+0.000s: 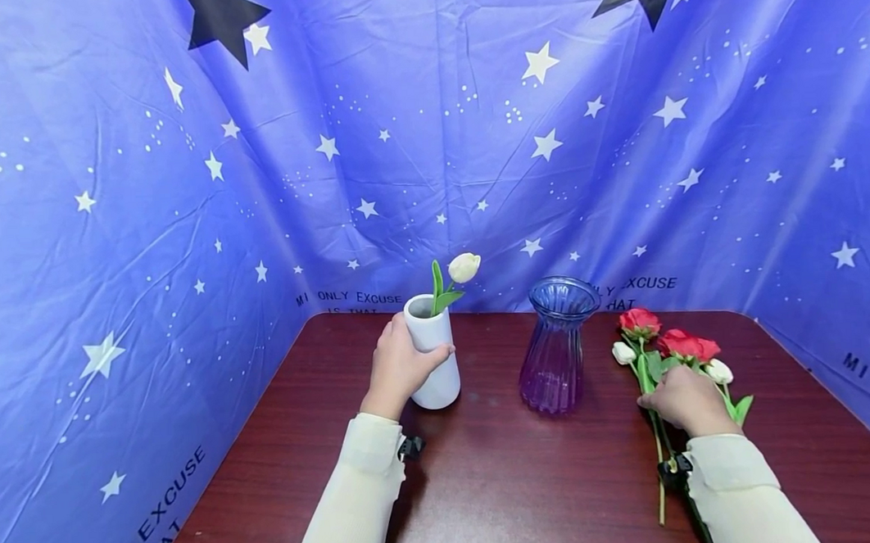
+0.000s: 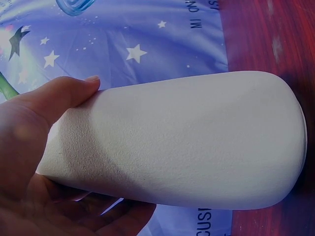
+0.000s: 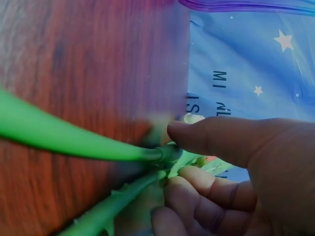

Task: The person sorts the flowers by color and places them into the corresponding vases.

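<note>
My left hand (image 1: 403, 363) grips a white vase (image 1: 441, 378) near its top, thumb across the front. One white tulip (image 1: 464, 267) with green leaves stands in the vase. In the left wrist view the pale vase (image 2: 197, 142) fills the middle, its base beside the table. My right hand (image 1: 689, 402) is over a bunch of artificial flowers lying on the table. In the right wrist view its curled fingers (image 3: 184, 194) and thumb close about a green flower stem (image 3: 74, 137). Red roses (image 1: 686, 344) and white tulips (image 1: 719, 371) lie beyond the hand.
Between the hands stands a ribbed glass vase (image 1: 554, 364), blue above and purple below. The dark red wooden table (image 1: 505, 481) ends at a blue star-printed cloth (image 1: 428, 141) that hangs at the back and both sides.
</note>
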A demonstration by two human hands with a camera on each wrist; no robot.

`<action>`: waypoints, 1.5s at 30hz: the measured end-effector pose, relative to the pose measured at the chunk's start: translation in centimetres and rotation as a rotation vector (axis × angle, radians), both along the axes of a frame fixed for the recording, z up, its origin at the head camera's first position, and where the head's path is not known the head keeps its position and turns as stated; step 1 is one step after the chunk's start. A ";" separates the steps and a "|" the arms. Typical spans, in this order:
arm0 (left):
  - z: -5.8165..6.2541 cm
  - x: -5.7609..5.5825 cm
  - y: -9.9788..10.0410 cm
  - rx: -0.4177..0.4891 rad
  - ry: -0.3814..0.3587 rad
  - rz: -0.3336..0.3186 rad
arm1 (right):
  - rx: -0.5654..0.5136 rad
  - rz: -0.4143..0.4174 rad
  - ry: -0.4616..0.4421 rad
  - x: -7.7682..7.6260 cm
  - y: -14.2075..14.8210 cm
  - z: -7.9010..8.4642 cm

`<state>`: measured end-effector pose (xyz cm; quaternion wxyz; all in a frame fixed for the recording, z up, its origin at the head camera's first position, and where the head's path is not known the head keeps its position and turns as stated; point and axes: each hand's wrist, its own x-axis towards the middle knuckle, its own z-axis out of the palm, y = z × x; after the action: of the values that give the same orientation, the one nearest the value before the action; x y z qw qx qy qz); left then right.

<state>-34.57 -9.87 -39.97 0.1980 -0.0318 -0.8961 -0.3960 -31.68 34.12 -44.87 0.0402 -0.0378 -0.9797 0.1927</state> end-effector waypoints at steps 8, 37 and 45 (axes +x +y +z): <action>0.1 0.0 0.0 0.006 -0.002 -0.001 | 0.015 -0.007 -0.001 -0.2 0.1 -0.1; 0.1 -0.1 0.0 0.009 -0.003 0.000 | -0.033 0.020 0.044 0.3 -0.6 1.8; 0.0 -0.2 0.0 -0.003 0.006 0.002 | -0.045 0.026 0.095 0.4 -0.7 2.4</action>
<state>-34.73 -9.85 -39.95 0.2010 -0.0320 -0.8961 -0.3945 -31.25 33.45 -42.47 0.0835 -0.0169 -0.9725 0.2168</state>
